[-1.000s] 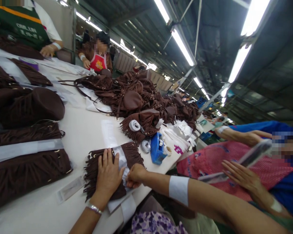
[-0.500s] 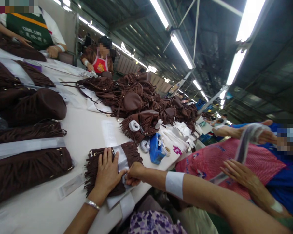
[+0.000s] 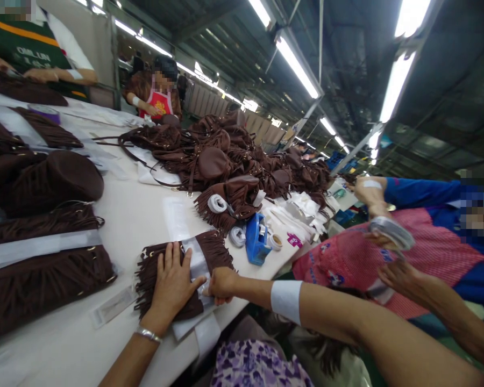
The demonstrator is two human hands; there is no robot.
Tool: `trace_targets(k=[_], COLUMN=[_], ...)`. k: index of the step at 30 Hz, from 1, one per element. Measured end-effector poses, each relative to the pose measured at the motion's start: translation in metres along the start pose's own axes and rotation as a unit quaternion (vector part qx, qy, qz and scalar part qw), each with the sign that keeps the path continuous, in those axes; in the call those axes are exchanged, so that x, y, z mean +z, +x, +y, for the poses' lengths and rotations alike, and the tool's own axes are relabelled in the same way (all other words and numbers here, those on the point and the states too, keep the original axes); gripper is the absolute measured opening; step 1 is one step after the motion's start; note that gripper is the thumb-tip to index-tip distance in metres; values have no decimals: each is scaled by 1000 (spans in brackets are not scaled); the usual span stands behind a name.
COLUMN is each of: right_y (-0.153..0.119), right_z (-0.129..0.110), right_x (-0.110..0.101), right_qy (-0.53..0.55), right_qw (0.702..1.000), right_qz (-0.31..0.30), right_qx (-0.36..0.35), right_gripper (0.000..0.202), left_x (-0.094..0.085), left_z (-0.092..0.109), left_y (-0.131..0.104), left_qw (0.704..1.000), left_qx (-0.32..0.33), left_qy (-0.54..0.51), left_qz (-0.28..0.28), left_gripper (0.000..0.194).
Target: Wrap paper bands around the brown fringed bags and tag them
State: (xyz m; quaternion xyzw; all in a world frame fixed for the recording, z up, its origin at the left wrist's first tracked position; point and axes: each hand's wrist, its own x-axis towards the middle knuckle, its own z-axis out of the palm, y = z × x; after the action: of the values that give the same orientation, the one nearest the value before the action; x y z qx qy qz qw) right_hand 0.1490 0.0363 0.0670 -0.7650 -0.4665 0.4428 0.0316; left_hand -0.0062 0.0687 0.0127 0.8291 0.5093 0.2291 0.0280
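Note:
A dark brown fringed bag lies on the white table, with a pale, shiny wrapping strip running across its middle. Flat on the bag, left of the strip, rests my left hand, its fingers stretched and the thumb out towards the strip. My right hand is closed at the strip's near part, pinching it; the fingertips are partly hidden. Under the bag, white sheet material hangs over the table's near edge.
Several wrapped brown bags lie at left. A heap of brown bags fills the far side. Near my right hand stand a blue tape dispenser and white rolls. At right, a co-worker in a pink checked apron handles a clear strip.
My left hand stays flat on the bag and my right hand stays closed at the strip, barely moved. The co-worker at right has lowered and bunched the clear strip. The view has shifted slightly.

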Motion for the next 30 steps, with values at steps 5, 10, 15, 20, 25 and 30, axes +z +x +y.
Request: trace_targets(k=[5, 10, 15, 20, 25, 30], right_y=[-20, -46, -70, -65, -31, -11], right_z=[-10, -6, 23, 34, 42, 66], right_x=[-7, -19, -41, -49, -30, -16], right_qy=[-161, -208, -230, -241, -283, -284], right_qw=[987, 977, 966, 904, 794, 801], right_qz=[-26, -19, 8, 164, 230, 222], right_qx=[4, -49, -115, -311, -487, -479], right_gripper=[35, 29, 22, 26, 60, 63], left_x=[-2, -5, -7, -8, -10, -2], left_z=[0, 2, 4, 5, 6, 1], left_y=[1, 3, 4, 6, 7, 6], left_qw=[1000, 999, 998, 997, 995, 995], left_qx=[5, -1, -11, -9, -7, 22], left_qy=[10, 16, 18, 17, 44, 55], left_qz=[-10, -36, -66, -73, -84, -75], left_gripper=[83, 85, 84, 81, 76, 79])
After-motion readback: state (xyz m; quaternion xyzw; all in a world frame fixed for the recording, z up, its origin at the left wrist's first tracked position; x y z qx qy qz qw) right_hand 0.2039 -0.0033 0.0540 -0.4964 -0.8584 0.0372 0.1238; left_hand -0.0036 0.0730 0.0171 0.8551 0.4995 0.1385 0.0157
